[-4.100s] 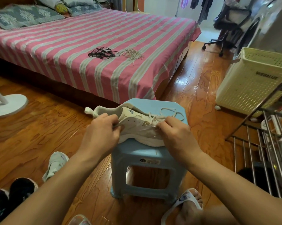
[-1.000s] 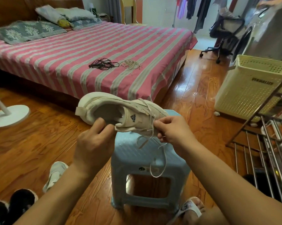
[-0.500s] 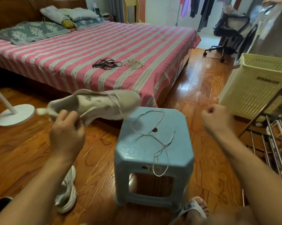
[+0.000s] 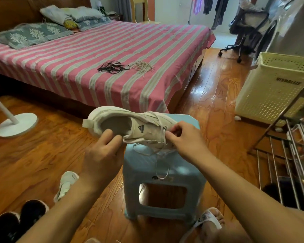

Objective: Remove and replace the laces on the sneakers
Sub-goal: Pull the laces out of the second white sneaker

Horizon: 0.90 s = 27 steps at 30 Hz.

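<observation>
From the head camera we see the white sneaker [image 4: 130,127] held in the air just above the light blue stool [image 4: 165,174], heel toward nine o'clock and toe toward three o'clock, its opening facing us. Our left hand [image 4: 102,151] comes up from six o'clock and grips the near side of the collar — the fingers [image 4: 111,137] curl over the rim by the tongue, with the sneaker lying across and above them. Our right hand [image 4: 184,139] sits at the three o'clock end of the sneaker, thumb and forefinger pinching the lace [image 4: 161,151] at the eyelets; the toe is hidden behind this hand. Below the pinch the loose lace hangs in loops toward six o'clock and trails down the stool's front.

At twelve o'clock, well apart from the hands, a black lace bundle [image 4: 112,67] and a beige lace bundle [image 4: 142,66] lie side by side on the striped bed [image 4: 60,67]. At seven o'clock a second white sneaker [image 4: 65,185] lies on the wooden floor [image 4: 34,155], near dark slippers [image 4: 16,221]. A cream laundry basket [image 4: 273,88] stands at two o'clock.
</observation>
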Tool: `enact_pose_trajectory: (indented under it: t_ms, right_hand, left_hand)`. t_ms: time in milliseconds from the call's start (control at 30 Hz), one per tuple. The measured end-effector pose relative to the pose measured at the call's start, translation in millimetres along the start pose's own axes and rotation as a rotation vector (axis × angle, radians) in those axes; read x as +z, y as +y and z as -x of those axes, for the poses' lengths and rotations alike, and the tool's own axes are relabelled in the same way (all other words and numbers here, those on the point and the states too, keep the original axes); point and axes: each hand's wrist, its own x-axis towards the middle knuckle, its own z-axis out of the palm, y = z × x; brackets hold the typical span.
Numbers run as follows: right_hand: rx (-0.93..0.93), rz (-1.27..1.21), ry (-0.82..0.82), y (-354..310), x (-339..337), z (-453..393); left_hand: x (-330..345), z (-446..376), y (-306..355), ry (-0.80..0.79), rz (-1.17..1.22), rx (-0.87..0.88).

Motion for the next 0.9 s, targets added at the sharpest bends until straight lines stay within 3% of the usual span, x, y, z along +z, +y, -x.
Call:
enact_pose_trajectory:
  t_ms: [100,200,333,400,500,600,633,700,800,867,900]
  right_hand:
    - [0.036,0.162,-0.048,-1.3,-3.7,2.6]
    - [-0.059,0.335,-0.103,-6.4,-6.0,5.8]
    - [-0.092,0.282,0.015,0.8,-19.9,-5.5]
    - [-0.016,0.322,0.085,23.6,-29.7,-18.7]
    - [0.237,0.405,0.2,78.3,-67.5,-37.7]
    - [0.419,0.54,0.203,115.4,-97.5,-42.4]
    - [0.384,0.626,0.185,113.9,-93.6,-42.5]
    - [0.095,0.7,0.187,94.3,-64.9,-43.3]
    - [-0.393,0.366,-0.011,32.8,-20.0,-29.5]
    - [-0.495,0.326,-0.193,8.1,-3.6,-16.7]
    - [-0.501,0.371,-0.196,6.2,1.5,-12.4]
  left_hand:
    - [0.5,-2.4,8.8,-0.014,-0.041,0.018]
    - [-1.9,-7.8,14.9,-0.033,-0.052,0.047]
    - [0.8,-10.4,0.7,-0.032,-0.021,0.005]
    - [5.0,-10.4,-18.5,-0.053,-0.031,-0.149]
    - [0.2,-8.6,-59.3,-0.087,-0.094,-0.407]
    - [-15.3,-8.0,-75.0,-0.093,-0.126,-0.424]
    - [-17.9,-8.8,-68.9,-0.098,-0.118,-0.377]
    - [-17.5,-11.9,-46.8,-0.105,-0.073,-0.284]
    - [-12.5,-15.1,-20.7,-0.119,-0.01,-0.197]
    - [-12.6,-15.2,-14.6,-0.118,0.038,-0.191]
    - [-12.8,-14.4,-13.5,-0.116,0.059,-0.189]
